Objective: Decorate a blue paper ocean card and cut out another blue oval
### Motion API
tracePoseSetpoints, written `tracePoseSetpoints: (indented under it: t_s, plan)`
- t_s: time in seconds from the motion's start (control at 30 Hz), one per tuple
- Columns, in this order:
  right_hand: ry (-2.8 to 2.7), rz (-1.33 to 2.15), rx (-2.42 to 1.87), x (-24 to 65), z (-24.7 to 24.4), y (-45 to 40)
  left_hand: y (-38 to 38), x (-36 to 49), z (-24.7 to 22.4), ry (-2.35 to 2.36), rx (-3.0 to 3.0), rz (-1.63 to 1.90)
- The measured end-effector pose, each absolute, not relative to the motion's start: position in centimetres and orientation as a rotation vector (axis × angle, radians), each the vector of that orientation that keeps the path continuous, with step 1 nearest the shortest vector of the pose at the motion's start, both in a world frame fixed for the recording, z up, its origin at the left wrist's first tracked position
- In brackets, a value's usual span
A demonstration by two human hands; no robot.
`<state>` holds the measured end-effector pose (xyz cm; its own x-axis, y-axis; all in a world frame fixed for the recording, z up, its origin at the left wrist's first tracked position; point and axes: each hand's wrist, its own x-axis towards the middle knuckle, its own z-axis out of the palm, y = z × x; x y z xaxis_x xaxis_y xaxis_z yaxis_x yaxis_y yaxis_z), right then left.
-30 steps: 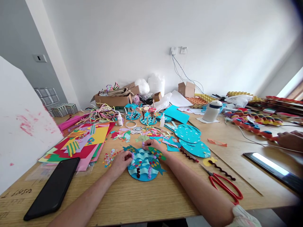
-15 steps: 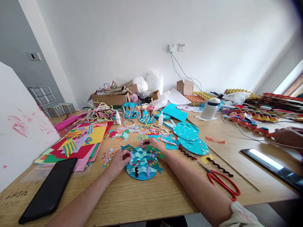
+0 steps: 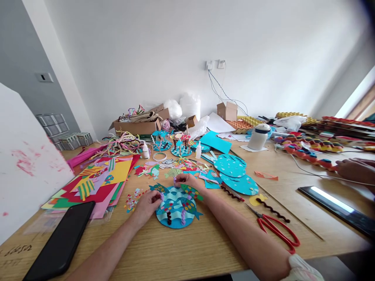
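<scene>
Head view: at the blue disc (image 3: 175,224), left hand (image 3: 148,205) pinches one purple twist (image 3: 162,196), right hand (image 3: 186,181) a second twist (image 3: 175,181).

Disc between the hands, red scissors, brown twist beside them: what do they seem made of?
Disc: probably card or foam sheet; matte, flat, thin.
Scissors: likely steel, grey blades; smooth red handles, perhaps plastic.
Twist: maybe pipe cleaner; dull, fuzzy-looking coils.

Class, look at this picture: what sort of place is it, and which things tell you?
Probably a craft room or workshop: the wooden table holds a stack of coloured paper, red-handled scissors and a blue disc decorated with fish cut-outs.
</scene>
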<state>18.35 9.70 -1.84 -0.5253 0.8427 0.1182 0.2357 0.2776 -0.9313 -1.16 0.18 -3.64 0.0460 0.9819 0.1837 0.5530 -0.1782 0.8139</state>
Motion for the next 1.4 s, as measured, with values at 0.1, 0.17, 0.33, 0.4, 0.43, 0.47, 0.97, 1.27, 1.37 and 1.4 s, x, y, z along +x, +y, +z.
tracePoseSetpoints:
  t_s: [0.1,0.17,0.33,0.4,0.43,0.47,0.97,1.27,1.37,1.4]
  plan:
    - [-1.942,1.251,-0.968,18.4,-2.1,10.0,0.2,-1.1,-3.6,1.545,1.784,1.009]
    - [-1.957,1.252,-0.973,18.4,-2.3,10.3,0.2,-1.1,-3.6,1.546,1.782,1.009]
    - [-1.972,1.223,-1.008,18.5,-2.6,10.5,0.0,-0.9,-3.4,1.553,1.780,1.009]
    - [-1.975,1.209,-1.019,18.4,-2.7,10.5,-0.1,-0.9,-3.1,1.569,1.779,1.007]
    - [-1.977,1.206,-1.020,18.4,-2.7,10.4,-0.2,-0.8,-2.9,1.576,1.780,1.004]
    - [-1.980,1.205,-1.022,18.4,-2.7,10.4,-0.2,-0.8,-2.8,1.582,1.781,1.001]
    - [-1.932,1.209,-1.057,18.0,-3.0,10.3,0.3,-0.9,-3.6,1.582,1.804,1.009]
    - [-1.933,1.179,-1.083,18.0,-3.5,10.7,0.3,-1.1,-3.8,1.563,1.797,1.010]
    - [-1.932,1.172,-1.092,17.9,-3.4,10.5,0.3,-1.2,-4.0,1.554,1.789,1.024]
    - [-1.933,1.174,-1.092,17.9,-3.3,10.4,0.3,-1.2,-4.0,1.553,1.787,1.030]
